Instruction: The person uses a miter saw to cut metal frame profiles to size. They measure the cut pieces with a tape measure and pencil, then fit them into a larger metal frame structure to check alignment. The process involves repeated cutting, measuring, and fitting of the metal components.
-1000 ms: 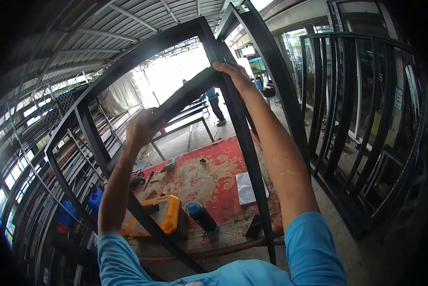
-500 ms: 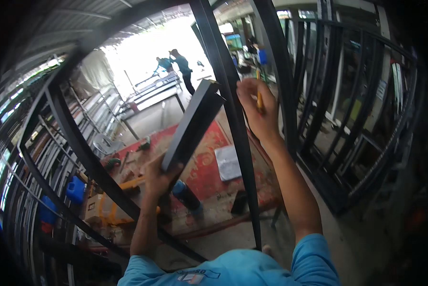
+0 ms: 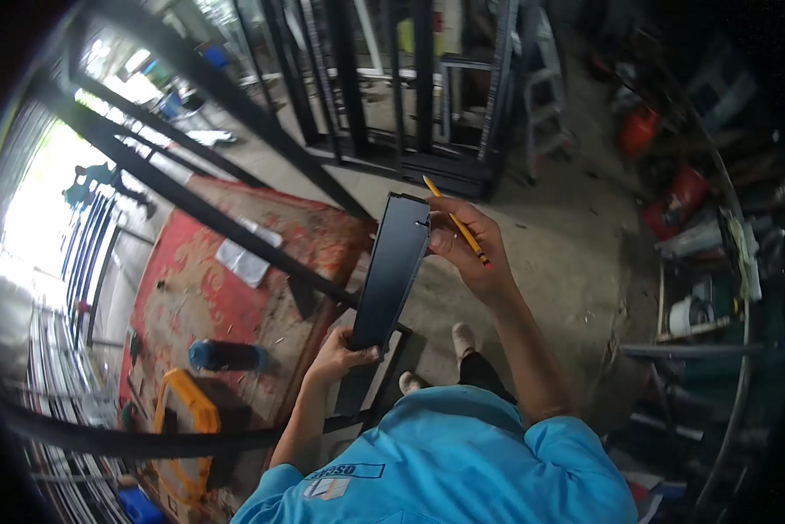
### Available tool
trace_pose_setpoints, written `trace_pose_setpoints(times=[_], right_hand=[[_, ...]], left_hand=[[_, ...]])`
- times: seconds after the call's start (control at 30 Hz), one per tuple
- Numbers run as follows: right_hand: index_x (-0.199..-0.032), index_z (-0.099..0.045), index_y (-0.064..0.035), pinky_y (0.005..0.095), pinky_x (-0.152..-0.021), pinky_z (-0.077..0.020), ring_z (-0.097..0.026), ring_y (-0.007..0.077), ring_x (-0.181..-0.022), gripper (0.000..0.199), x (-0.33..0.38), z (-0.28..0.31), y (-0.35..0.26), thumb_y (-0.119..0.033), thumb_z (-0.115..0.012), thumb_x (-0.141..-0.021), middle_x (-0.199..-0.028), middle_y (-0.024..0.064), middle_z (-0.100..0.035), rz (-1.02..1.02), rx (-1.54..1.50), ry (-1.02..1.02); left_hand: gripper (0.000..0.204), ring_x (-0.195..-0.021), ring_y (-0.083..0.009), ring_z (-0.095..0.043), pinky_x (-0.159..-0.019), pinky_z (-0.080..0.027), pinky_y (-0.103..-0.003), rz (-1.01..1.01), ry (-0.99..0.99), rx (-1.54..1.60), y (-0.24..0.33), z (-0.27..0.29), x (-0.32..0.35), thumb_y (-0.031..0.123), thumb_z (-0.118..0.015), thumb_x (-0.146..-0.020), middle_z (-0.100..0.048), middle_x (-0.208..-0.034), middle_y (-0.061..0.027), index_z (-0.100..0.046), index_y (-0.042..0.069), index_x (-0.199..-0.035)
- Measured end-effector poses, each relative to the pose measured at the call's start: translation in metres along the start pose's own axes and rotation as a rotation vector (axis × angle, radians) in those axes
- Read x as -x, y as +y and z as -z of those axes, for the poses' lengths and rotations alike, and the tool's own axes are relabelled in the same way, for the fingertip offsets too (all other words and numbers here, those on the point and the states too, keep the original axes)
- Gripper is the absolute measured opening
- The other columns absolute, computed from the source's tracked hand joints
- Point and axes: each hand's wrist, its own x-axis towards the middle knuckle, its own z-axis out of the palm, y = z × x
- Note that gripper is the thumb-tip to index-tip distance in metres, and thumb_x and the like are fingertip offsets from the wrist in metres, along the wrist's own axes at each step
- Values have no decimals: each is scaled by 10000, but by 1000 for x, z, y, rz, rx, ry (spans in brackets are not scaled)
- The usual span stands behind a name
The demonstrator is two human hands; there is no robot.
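Workshop floor and red rug (image 3: 235,288) lie below. A dark metal bar (image 3: 390,272) is gripped at six o'clock by the left hand (image 3: 340,354) and steadied at twelve by the right hand (image 3: 466,249), closed on a yellow pencil (image 3: 455,220). No pencil mark can yet be seen on the bar.

Strong daylight comes from far left of the fingers (image 3: 449,236) and is overexposed there. To their right the scene is dim. Edges bend and darken; focus is sharp near the fingers.

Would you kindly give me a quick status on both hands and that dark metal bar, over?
Left hand grips dark metal bar at lower end. Right hand steadies its top, yellow pencil between fingers. Black frame runs behind the bar.
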Motion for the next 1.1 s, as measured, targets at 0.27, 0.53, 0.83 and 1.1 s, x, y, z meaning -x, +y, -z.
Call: trace_pose_setpoints(times=[0.27, 0.53, 0.83, 1.1], right_hand=[[-1117, -633, 2, 255, -703, -556, -662, 108, -781, 318, 58, 156, -48, -232, -704, -913, -900, 62, -692, 49, -11, 286], [-1046, -646, -12, 239, -644, -536, -640, 88, -725, 260, 101, 345, -115, -225, -709, -911, -892, 52, -699, 80, 26, 523], [-961, -610, -40, 222, -575, -499, -606, 62, -679, 240, 175, 512, -156, -255, -707, -916, -785, 10, -630, 232, 108, 971], [-928, -586, -39, 235, -568, -523, -592, 63, -665, 225, 195, 641, -207, -251, -655, -950, -756, -4, -589, 197, 401, 1392]], left_hand=[[789, -811, -211, -651, -796, -539, -367, 92, -315, -57, 18, -125, -112, 414, -869, -686, -656, -852, -97, -565, -85, -1217], [813, -843, -273, -675, -761, -551, -395, 259, -576, 65, 22, -292, -248, 378, -857, -704, -674, -953, -180, -519, -114, -1257], [993, -901, -336, -692, -780, -578, -453, 430, -1052, -113, 3, -425, -444, 646, -728, -741, -652, -1050, -241, -427, -79, -1349], [1156, -1233, -266, -530, -1028, -419, -382, 113, -1168, -505, 51, -608, -595, 523, -886, -605, -549, -1318, -183, -351, -65, -1444]])
